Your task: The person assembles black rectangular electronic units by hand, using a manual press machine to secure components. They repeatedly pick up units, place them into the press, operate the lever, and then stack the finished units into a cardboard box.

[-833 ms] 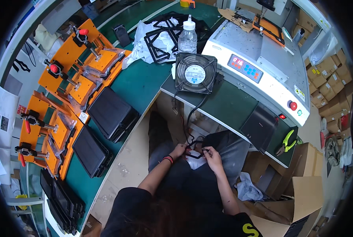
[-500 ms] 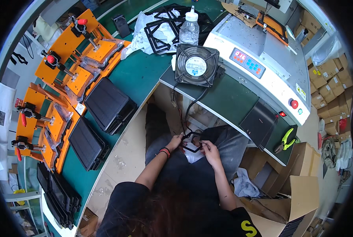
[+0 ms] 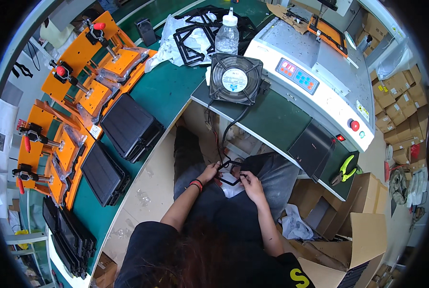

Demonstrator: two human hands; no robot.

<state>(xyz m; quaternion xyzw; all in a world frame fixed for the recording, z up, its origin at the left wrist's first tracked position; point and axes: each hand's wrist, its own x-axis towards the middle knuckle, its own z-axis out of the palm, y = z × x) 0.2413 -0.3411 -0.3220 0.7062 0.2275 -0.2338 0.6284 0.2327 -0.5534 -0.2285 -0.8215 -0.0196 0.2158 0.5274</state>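
Over my lap I hold a thin black rectangular frame (image 3: pixel 230 182) with both hands. My left hand (image 3: pixel 208 173) is closed on its left side, with a red band at the wrist. At the opposite side my right hand (image 3: pixel 252 186) pinches the frame's edge between thumb and fingers. A white sheet or cloth (image 3: pixel 234 191) lies on my lap beneath the frame. Any small detail between my right fingertips is too small to make out.
A fan (image 3: pixel 236 79) stands at the bench edge, its cables hanging toward my lap. Left are orange clamp fixtures (image 3: pixel 95 98) and stacked black panels (image 3: pixel 130 126). Right are a white machine (image 3: pixel 315 81), green-handled pliers (image 3: pixel 344 170) and an open carton (image 3: pixel 368 240). More black frames (image 3: pixel 191 45) lie behind the fan.
My right hand has shifted slightly along the frame's edge, toward my left hand. Both hands still hold the frame. The whole view has shifted a little.
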